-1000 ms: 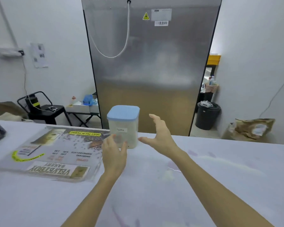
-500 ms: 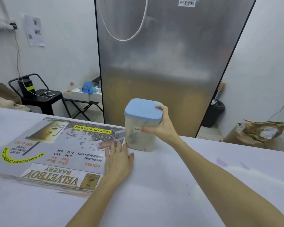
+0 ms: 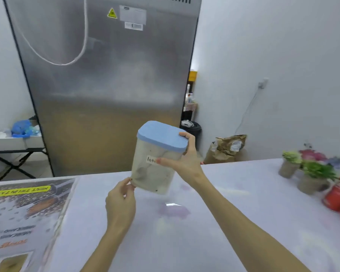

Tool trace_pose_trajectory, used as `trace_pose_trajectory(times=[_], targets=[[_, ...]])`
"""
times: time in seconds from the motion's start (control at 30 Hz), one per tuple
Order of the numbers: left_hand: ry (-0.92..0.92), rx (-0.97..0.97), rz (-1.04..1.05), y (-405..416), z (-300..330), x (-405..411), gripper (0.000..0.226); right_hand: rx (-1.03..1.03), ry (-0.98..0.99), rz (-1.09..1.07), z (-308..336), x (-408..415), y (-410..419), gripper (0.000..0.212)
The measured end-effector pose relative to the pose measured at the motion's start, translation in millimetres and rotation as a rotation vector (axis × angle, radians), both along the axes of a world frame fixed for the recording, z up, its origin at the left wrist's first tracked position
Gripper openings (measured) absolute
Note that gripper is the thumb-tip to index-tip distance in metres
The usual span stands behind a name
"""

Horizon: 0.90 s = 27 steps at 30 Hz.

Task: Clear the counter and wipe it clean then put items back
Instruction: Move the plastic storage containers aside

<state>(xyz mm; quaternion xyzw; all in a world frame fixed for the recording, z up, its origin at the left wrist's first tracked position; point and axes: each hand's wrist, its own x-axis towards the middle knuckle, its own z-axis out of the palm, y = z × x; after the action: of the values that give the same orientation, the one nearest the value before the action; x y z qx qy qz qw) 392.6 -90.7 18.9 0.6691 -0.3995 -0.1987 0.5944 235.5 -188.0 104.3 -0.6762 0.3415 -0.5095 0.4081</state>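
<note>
Head view: left hand point(image 3: 120, 203) pinches the lower left corner of the container point(image 3: 155, 163). Right hand point(image 3: 183, 162) grasps its upper right side, fingers on the blue lid point(image 3: 161, 136). Container is tilted, held clear above the counter point(image 3: 204, 222). Behind both hands stands a steel refrigerator point(image 3: 106, 95).

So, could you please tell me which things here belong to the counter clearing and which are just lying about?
Job: container held by right hand and left hand; counter; menu poster; flower pots; red cans.

Lying about: fridge; paper bag; black bin.
</note>
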Motion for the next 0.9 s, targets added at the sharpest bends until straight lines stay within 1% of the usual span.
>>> trace_pose_trajectory(times=[0.17,0.33,0.53,0.6,0.7,0.8,0.9], targets=[[0.059,0.022,-0.279,-29,18,-145,0.034,-0.016,0.042,-0.300,22,-160,18,0.094],[0.002,0.087,-0.516,-25,27,-300,0.042,-0.071,0.155,-0.592,36,-311,59,0.096],[-0.097,0.131,-0.755,3,19,-439,0.046,-0.055,0.236,-0.841,35,-438,126,0.096],[-0.084,0.123,-0.826,11,17,-473,0.046,-0.052,0.271,-0.898,39,-471,136,0.095],[-0.007,0.097,-0.853,15,21,-510,0.044,-0.046,0.331,-0.910,54,-502,137,0.094],[0.060,0.045,-0.772,6,32,-525,0.044,-0.063,0.347,-0.870,67,-510,122,0.096],[0.112,-0.013,-0.697,-19,44,-516,0.044,-0.074,0.331,-0.803,79,-502,96,0.097]])
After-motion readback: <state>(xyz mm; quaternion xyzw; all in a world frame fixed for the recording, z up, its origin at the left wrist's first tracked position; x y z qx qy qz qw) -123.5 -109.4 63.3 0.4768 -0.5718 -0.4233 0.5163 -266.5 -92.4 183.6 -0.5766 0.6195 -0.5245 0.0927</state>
